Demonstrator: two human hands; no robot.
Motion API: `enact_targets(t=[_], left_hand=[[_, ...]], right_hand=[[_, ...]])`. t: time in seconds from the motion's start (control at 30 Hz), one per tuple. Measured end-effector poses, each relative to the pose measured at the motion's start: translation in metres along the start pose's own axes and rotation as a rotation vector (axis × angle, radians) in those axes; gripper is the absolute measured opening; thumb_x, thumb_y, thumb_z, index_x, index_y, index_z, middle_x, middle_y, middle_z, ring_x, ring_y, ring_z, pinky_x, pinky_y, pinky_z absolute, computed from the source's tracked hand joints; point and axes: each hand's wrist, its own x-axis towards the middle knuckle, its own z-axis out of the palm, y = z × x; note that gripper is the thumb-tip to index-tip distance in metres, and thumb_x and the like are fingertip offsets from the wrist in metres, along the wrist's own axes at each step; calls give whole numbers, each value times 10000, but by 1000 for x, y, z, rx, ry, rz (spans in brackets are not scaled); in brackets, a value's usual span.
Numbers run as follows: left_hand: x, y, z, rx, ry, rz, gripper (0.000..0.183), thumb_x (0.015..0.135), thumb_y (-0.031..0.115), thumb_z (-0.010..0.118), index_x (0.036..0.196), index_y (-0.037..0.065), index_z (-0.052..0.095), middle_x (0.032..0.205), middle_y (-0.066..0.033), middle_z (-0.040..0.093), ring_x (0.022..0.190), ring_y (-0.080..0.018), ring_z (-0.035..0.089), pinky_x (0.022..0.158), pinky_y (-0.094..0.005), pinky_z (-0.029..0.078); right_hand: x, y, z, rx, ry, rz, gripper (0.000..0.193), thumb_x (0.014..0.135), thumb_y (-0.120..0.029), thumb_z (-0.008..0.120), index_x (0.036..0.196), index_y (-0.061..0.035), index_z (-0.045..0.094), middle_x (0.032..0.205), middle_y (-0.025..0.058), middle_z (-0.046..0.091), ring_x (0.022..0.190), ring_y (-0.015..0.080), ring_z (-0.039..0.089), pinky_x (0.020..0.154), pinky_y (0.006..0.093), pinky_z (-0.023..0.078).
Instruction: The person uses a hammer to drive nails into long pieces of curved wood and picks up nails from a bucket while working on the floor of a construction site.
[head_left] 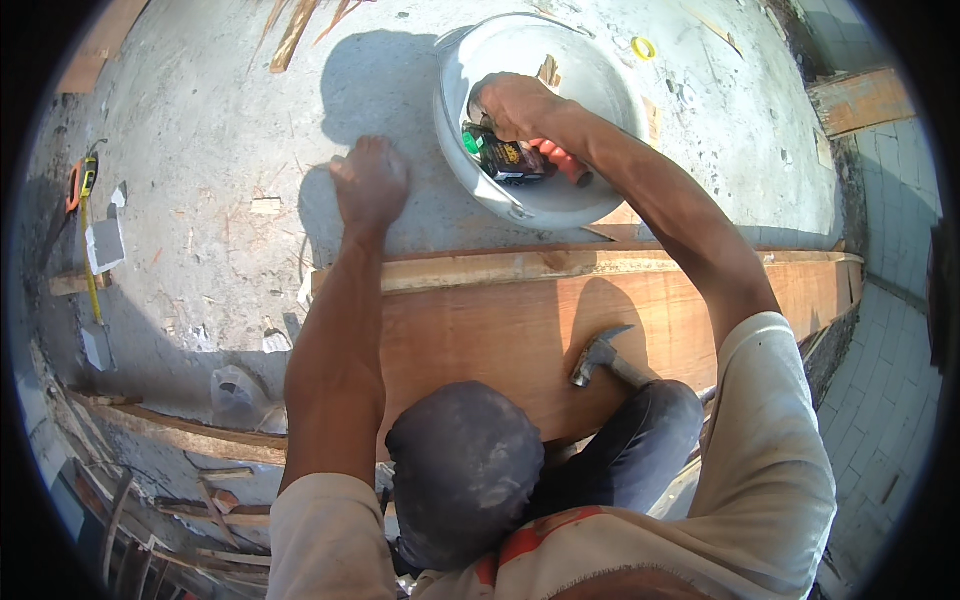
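My right hand [512,106] reaches down inside a white bucket [612,190], its fingers curled and their tips hidden. Just below it in the bucket lie a dark printed package [508,158], a green piece [470,142] and a red-handled item [566,162]. Small wood scraps [549,70] rest beyond the hand. To the left of the bucket, my left hand [372,182] is closed and leans on the concrete floor, with nothing visible in it. A claw hammer [598,356] lies on the plywood board [470,335] beside my bent knee.
A wooden strip [510,266] runs along the board's far edge. At the far left are an extended yellow tape measure [88,215] and an orange-handled tool [73,186]. A yellow ring [643,47] sits right of the bucket. Scrap wood [225,505] lies at lower left.
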Motion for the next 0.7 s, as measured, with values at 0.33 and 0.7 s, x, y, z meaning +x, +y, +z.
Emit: enact_targets(t=[0.33,0.7], left_hand=[[-3,-4,8,15,33,36,175,928,184,591,997,80,714,976,-105,699,826,-289,681,823,-501,438],[0,1,4,27,4,20,191,937,189,581,1011,77,717,982,-109,706,864,-298,682,818,-492,429]], right_hand=[[7,-23,1,96,93,237,262,931,-157,600,1057,-3,770,1046,237,765,985,406,754,879,488,602],[5,-25,3,28,71,274,254,927,-140,603,1079,-13,763,1086,235,765,1022,388,756,909,476,595]])
